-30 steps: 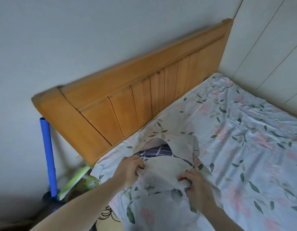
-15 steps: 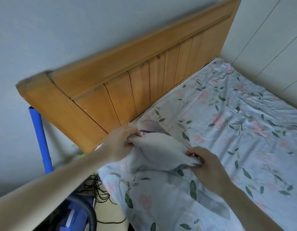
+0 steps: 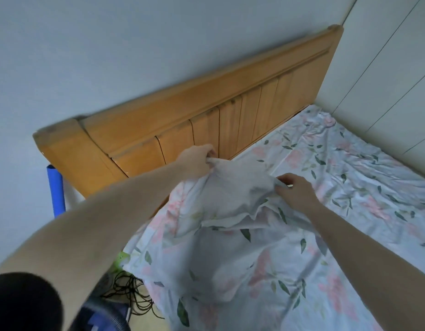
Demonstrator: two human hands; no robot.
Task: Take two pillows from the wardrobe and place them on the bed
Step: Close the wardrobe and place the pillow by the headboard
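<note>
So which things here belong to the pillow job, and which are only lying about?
Job:
- left hand and right hand, both gripping the floral sheet
- wooden headboard of the bed

Lying about:
- blue tube
- black cables
- green object, mostly hidden

No pillow is visible.

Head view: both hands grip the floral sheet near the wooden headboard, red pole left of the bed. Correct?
Not quite. The pole is blue, not red, as the head view shows. The rest holds: left hand and right hand grip the floral sheet near the wooden headboard.
</note>
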